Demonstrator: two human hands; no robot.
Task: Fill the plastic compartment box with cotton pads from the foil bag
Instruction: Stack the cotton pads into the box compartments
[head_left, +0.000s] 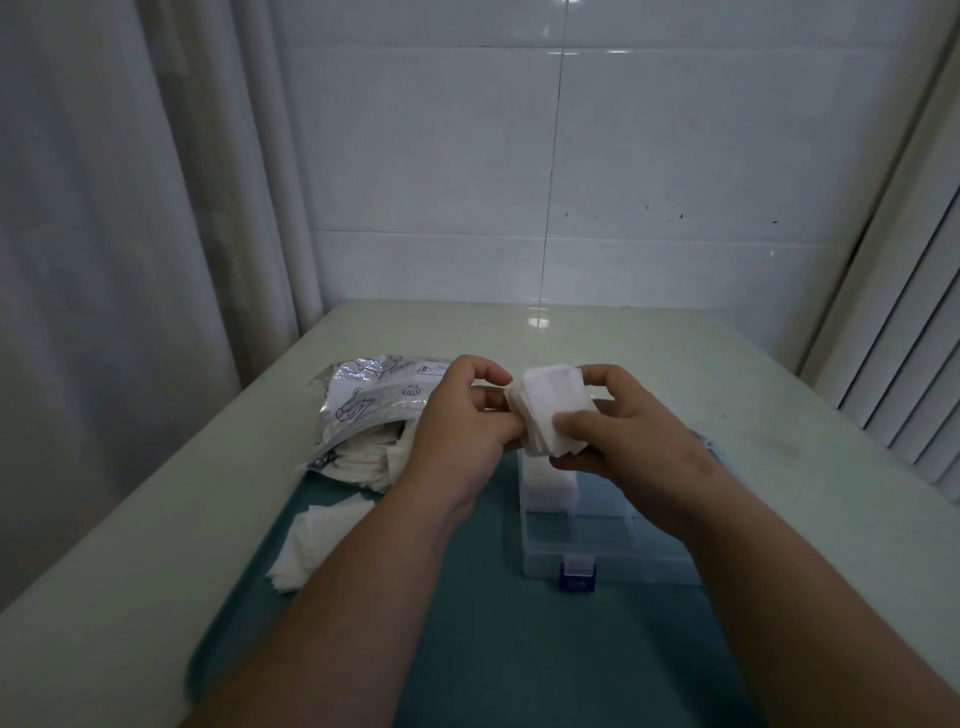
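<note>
Apparently both hands, left hand (457, 415); right hand (618, 426), grip cotton pads (553, 410)

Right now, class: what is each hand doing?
Left hand: pinches the stack of white square cotton pads.
Right hand: grips the same stack.

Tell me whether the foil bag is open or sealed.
Open: the foil bag lies flat, mouth gaping, cotton pads spilling out of it.

Dim white-tiled wall (649, 156), pale curtain (130, 208), glossy pale table (675, 364).
</note>
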